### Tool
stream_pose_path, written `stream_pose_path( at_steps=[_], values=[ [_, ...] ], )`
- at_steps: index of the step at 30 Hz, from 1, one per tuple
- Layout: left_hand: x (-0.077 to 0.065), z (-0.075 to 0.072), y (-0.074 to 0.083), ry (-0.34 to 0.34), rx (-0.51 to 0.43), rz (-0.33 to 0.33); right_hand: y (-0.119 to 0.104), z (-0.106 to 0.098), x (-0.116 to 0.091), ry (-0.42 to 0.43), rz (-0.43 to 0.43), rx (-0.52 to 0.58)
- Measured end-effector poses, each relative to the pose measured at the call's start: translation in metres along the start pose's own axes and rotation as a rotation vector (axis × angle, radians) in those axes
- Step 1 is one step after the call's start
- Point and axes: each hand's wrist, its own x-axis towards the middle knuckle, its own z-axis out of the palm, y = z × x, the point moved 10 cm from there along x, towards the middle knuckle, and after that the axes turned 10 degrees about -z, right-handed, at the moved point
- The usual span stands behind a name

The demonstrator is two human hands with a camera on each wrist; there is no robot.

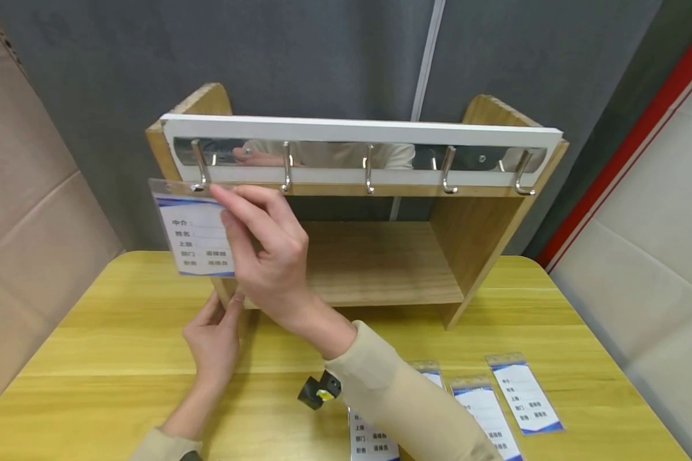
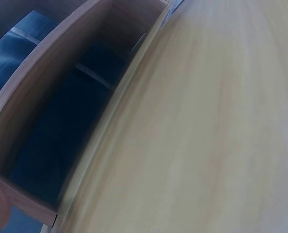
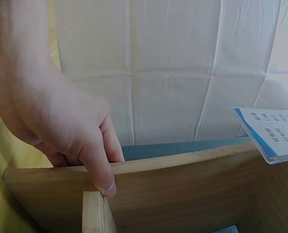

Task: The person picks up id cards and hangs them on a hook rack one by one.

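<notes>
My right hand (image 1: 271, 246) pinches a clear-sleeved badge card (image 1: 202, 240) by its upper right edge. The card is white with blue bands and printed lines, and hangs upright. Its clear top strip is right at the tip of the leftmost metal hook (image 1: 200, 165) on the wooden shelf unit (image 1: 380, 262). Low on the unit, my left hand (image 1: 214, 333) grips the front edge of the left side panel. In the right wrist view that left hand (image 3: 71, 116) has its thumb inside the panel and fingers over the outer side.
Several more hooks line the mirrored strip (image 1: 329, 153) to the right. On the yellow wood-grain table (image 1: 92, 358) lie more badge cards (image 1: 525, 394), some partly behind my right sleeve (image 1: 409, 397). Grey panels (image 1: 334, 57) stand behind the unit, with pale side walls at left and right.
</notes>
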Motion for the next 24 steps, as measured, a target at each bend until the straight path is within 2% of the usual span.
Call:
stream_pose_path(
  at_steps=[15, 24],
  values=[
    [-0.0021, 0.0023, 0.0059, -0.038, -0.034, 0.066, -0.0058, 0.004, 0.0025, -0.059, -0.021, -0.073],
    [-0.0012, 0.0014, 0.0036, -0.032, -0.017, 0.062, -0.0051, 0.0054, 0.0032, -0.06, 0.006, -0.077]
  ],
)
